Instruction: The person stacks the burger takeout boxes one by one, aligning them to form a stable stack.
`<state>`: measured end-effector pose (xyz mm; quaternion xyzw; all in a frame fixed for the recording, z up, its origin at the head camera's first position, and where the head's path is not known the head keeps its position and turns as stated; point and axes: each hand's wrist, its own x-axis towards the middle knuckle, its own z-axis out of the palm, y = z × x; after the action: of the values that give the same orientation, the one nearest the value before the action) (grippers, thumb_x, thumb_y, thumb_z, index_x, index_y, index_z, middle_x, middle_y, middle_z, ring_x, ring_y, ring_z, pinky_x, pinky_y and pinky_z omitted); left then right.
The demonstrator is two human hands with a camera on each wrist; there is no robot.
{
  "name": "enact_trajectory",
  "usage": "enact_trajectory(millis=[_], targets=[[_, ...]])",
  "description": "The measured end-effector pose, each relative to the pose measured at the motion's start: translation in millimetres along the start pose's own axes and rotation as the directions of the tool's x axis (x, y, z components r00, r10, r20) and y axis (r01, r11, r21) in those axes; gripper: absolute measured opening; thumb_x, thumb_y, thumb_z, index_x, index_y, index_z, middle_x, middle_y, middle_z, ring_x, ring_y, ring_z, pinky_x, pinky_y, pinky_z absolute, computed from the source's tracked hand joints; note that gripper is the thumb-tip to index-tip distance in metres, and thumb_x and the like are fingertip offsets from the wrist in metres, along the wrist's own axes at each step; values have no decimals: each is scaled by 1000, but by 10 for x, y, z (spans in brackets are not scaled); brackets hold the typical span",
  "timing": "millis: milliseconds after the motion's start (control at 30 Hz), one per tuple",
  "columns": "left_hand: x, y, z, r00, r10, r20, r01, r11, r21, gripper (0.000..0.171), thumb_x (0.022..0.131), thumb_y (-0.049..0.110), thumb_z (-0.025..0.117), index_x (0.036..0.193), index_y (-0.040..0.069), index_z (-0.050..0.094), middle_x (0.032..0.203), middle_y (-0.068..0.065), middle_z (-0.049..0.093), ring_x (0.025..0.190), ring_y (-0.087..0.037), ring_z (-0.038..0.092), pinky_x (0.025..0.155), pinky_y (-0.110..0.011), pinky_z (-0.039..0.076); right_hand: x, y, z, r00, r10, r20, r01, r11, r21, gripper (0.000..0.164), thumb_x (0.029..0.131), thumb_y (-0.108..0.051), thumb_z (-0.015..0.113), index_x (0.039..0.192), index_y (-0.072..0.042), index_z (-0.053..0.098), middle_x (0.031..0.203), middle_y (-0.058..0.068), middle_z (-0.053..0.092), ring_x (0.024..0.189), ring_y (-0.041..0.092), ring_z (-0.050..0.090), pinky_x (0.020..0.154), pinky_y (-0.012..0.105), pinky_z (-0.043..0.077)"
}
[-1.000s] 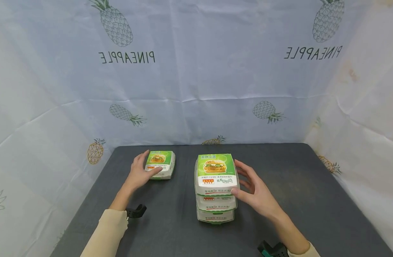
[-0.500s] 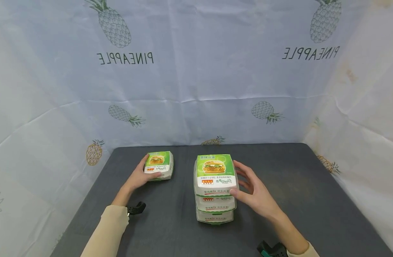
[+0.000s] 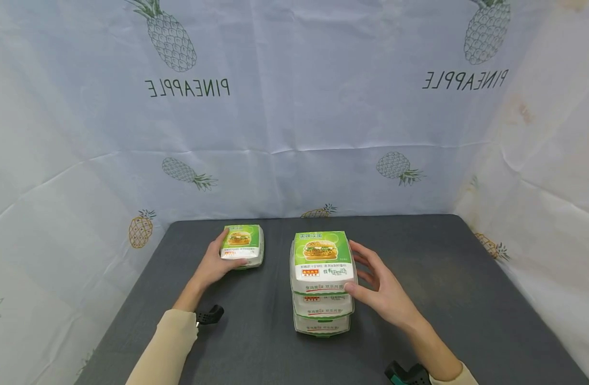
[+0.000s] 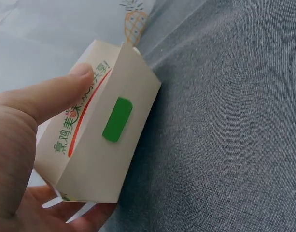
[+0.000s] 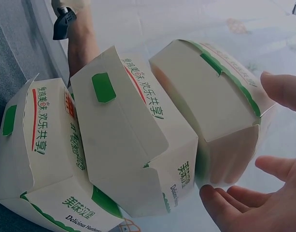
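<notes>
At the back left, my left hand grips a green and white cardboard burger box. In the left wrist view the thumb presses the box's printed edge, with the fingers curled at its far side; whether the box is off the table cannot be told. Mid-table stand three stacked burger boxes: a top box, a middle box and a bottom box. My right hand lies around the top box's right side, thumb at the front corner, fingers loosely spread along the side.
The dark grey cloth-covered table ends at a pale pineapple-print curtain, which also hangs along both sides. A black wrist strap mount sits on the left wrist and another black mount on the right.
The left thumb and fingers have closed in on the single box, which has shifted slightly right and away. The right hand and the stack have stayed in place.
</notes>
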<state>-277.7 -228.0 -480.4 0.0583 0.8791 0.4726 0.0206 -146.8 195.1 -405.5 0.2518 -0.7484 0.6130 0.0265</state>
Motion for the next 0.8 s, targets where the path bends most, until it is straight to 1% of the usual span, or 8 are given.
enact_trajectory(millis=[33, 100, 233, 367, 533, 600, 800], targets=[[0, 9, 1, 1000, 10, -10, -10, 1000, -7, 114, 84, 35, 86, 165, 14, 9, 163, -27, 13, 132, -41, 38, 109, -57, 31, 0, -1, 1, 1000, -1, 0, 1, 1000, 0, 74, 97, -2, 65, 160, -11, 28, 161, 11, 28, 140, 8, 36, 106, 21, 40], [2, 27, -2, 999, 27, -30, -27, 1000, -3, 114, 83, 35, 86, 165, 13, 10, 163, -26, 13, 128, -39, 41, 108, -54, 32, 1, -3, 2, 1000, -1, 0, 1, 1000, 1, 73, 97, -2, 65, 160, -11, 28, 161, 11, 28, 140, 8, 36, 106, 21, 40], [-13, 112, -20, 998, 39, -57, -39, 999, 14, 112, 83, 37, 86, 165, 14, 13, 162, -25, 18, 120, -35, 44, 101, -49, 37, 0, -7, 2, 1000, 0, -2, 0, 1000, -3, 73, 97, -3, 65, 160, -9, 28, 161, 11, 28, 140, 9, 36, 106, 20, 40], [-38, 236, -44, 996, 55, -69, -54, 998, 27, 110, 84, 42, 84, 165, 18, 13, 160, -24, 20, 117, -32, 46, 95, -44, 42, -4, -12, 0, 1000, 3, -6, -3, 1000, -13, 73, 97, -3, 65, 160, -8, 28, 161, 10, 29, 140, 9, 37, 106, 21, 40], [-87, 435, -86, 995, 68, -69, -68, 998, 4, 108, 86, 45, 81, 165, 22, 11, 159, -23, 21, 113, -30, 50, 90, -40, 46, -2, -25, -5, 1000, 4, -12, -4, 1000, -24, 73, 97, -3, 65, 160, -10, 28, 161, 10, 29, 140, 10, 37, 106, 20, 40], [-110, 520, -101, 995, 65, -70, -65, 998, 0, 108, 87, 47, 81, 165, 23, 11, 159, -22, 22, 114, -30, 50, 91, -40, 45, 0, -39, -12, 1000, 6, -17, -6, 999, -34, 74, 97, -3, 66, 160, -11, 29, 160, 10, 29, 140, 14, 38, 107, 20, 39], [-182, 775, -121, 993, 68, -93, -68, 998, 10, 108, 85, 53, 80, 165, 26, 13, 157, -18, 27, 118, -29, 48, 92, -43, 45, 41, -142, -68, 1000, 10, -14, -11, 996, -93, 76, 97, -4, 68, 160, -15, 29, 159, 8, 30, 143, 33, 35, 109, 20, 39]])
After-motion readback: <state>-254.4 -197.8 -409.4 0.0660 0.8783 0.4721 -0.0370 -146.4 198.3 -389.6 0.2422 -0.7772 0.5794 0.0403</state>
